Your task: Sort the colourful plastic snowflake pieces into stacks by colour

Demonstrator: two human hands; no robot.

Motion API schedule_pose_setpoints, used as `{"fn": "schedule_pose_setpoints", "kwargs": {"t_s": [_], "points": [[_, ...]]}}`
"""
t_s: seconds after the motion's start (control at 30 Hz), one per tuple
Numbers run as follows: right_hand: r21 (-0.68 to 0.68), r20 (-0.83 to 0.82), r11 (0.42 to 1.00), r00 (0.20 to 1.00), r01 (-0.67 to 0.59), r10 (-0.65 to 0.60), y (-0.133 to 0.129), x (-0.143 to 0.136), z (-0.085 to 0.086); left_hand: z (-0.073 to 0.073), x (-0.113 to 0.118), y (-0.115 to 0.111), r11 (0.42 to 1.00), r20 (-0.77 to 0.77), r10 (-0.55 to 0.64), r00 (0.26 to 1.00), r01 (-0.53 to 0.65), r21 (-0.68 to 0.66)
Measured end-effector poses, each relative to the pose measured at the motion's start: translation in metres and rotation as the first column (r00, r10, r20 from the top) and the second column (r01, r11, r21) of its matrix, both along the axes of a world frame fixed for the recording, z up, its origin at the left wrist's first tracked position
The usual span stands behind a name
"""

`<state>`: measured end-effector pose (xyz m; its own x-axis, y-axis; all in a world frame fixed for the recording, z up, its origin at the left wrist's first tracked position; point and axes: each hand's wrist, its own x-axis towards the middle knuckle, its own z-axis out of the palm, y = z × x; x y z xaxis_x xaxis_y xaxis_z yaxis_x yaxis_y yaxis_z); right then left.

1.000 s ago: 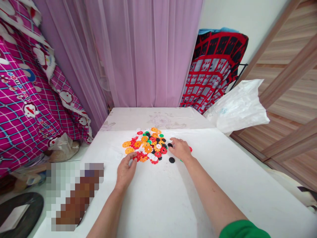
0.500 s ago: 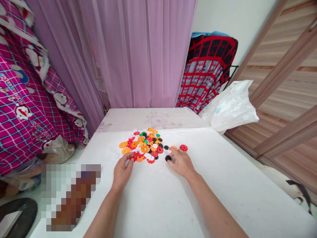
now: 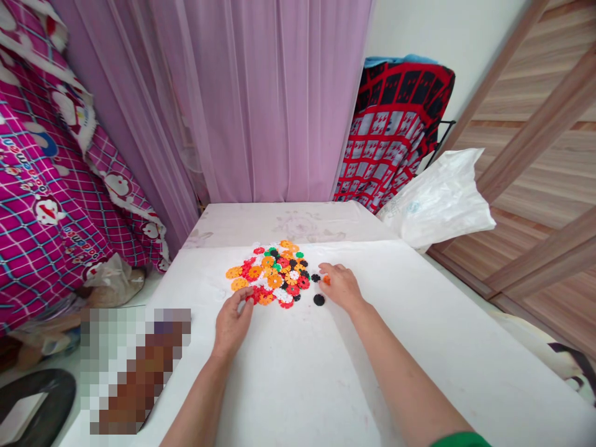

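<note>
A heap of small notched plastic discs [image 3: 274, 279] in orange, red, white, black and green lies on the white-covered table. My left hand [image 3: 233, 320] rests at the near left edge of the heap, fingers bent and thumb apart, touching or beside a red disc [image 3: 251, 298]. To the right of the heap, my right hand [image 3: 343, 287] hangs low over the table with its fingers spread from the thumb. An orange disc [image 3: 326, 280] shows between them. Near those fingers lie a small black disc [image 3: 315, 278] and a larger black disc [image 3: 319, 300].
A white plastic bag [image 3: 437, 198] stands at the table's back right edge. Behind the table hangs a purple curtain [image 3: 270, 99]. A floral cloth [image 3: 298, 223] covers the far strip of the table. A blurred-out object [image 3: 139, 379] is at the left edge.
My right hand has shifted slightly up and right, away from the larger black disc and over the orange one. It now hides the red disc that lay there. My left hand is nearly still.
</note>
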<state>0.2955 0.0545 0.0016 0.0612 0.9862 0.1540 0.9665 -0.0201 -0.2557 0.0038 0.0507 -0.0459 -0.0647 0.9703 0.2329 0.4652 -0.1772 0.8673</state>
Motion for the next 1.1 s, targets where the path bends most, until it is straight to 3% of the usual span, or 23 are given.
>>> {"fn": "schedule_pose_setpoints", "kwargs": {"t_s": [0.3,0.43,0.7,1.1], "points": [[-0.103,0.056,0.995,0.998,-0.019,0.024,0.021,-0.010,0.004,0.002,0.001,-0.001,1.000,-0.021,0.003,1.000,-0.003,0.012],[-0.066,-0.048,0.998,0.999,0.015,-0.018,0.010,-0.007,0.005,0.004,0.001,-0.001,1.000,-0.019,0.001,1.000,0.000,0.026],[-0.036,-0.116,0.994,0.988,-0.105,0.101,-0.033,-0.010,0.002,0.003,0.001,-0.001,1.000,-0.014,-0.003,1.000,0.004,0.028],[-0.107,-0.031,0.987,0.993,-0.120,0.117,-0.038,-0.016,0.005,0.008,0.002,-0.003,1.000,-0.012,-0.002,1.000,0.002,0.005]]}}
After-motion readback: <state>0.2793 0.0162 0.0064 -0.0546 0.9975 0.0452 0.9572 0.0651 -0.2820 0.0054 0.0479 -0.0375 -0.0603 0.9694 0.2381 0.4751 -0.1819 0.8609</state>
